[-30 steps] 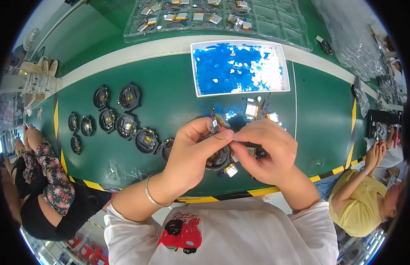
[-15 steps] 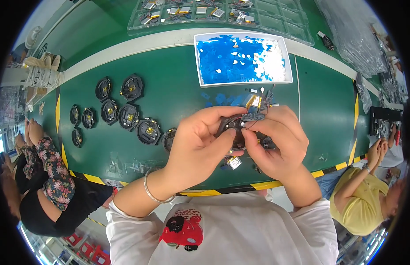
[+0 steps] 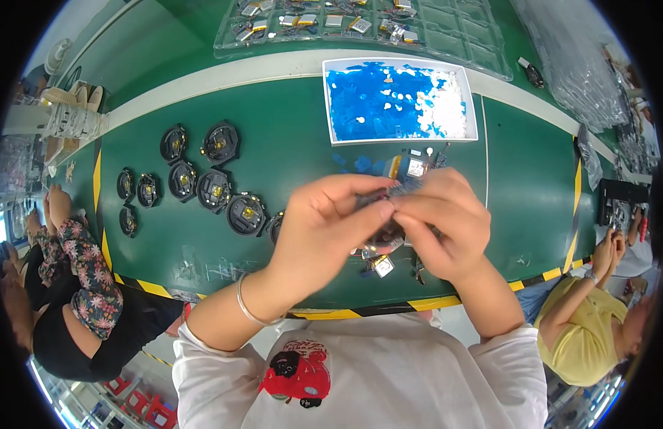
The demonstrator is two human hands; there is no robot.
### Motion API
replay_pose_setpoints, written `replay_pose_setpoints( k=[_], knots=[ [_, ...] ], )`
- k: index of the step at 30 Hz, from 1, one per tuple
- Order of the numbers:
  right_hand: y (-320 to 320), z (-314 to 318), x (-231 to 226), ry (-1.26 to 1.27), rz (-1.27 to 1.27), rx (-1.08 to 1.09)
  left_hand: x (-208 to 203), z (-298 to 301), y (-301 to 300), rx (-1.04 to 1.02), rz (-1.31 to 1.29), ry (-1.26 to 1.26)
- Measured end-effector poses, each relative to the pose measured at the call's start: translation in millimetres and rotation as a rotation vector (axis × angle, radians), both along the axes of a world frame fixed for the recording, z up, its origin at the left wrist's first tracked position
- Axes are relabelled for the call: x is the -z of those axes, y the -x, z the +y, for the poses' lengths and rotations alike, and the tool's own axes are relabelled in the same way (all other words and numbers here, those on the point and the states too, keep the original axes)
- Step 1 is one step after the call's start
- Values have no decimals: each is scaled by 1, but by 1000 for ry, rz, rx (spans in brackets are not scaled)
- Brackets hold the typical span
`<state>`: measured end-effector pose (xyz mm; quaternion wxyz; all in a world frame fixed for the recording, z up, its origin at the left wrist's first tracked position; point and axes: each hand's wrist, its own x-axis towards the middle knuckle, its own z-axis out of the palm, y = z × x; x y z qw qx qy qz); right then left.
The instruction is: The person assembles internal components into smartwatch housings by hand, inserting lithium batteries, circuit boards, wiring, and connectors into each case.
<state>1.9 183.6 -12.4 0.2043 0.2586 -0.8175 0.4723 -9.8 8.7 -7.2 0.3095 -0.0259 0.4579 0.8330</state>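
In front of my chest, both hands meet over a black round housing (image 3: 386, 237), partly hidden behind my fingers. My left hand (image 3: 313, 232) is closed around its left side, thumb on top. The right hand (image 3: 449, 222) has thumb and forefinger pinched at the housing's upper edge. Beside those fingertips a small circuit board (image 3: 406, 187) is smeared by motion, and whatever sits in the pinch is hidden. A silver battery with a yellow edge (image 3: 416, 167) lies just beyond my hands. Another battery (image 3: 383, 267) rests on the near side, below them.
Several black round housings (image 3: 245, 214) with yellow parts inside stand to the left. A white box (image 3: 326, 107) of blue and white pieces is ahead, and behind it a clear compartment tray (image 3: 463, 46) holds batteries. People sit at both sides, one in a yellow top (image 3: 585, 325).
My right fingers have come in closer to the left thumb, over the housing. The circuit board has shifted and blurred. The whole view has moved slightly.
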Motion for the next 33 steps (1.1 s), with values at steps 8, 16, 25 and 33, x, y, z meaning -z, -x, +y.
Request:
replay_pose_setpoints(
  k=[8,16,25,33],
  knots=[
    [4,7,-10,224,-333,-90,4,3,9,125,179,119],
    [-15,152,-45,32,-364,407,-7,18,12,174,1250,978],
    [-2,98,-30,96,-279,576,4,19,7,158,1343,1025],
    [-13,27,-21,601,-745,-257,-12,5,7,214,349,204]
  ],
)
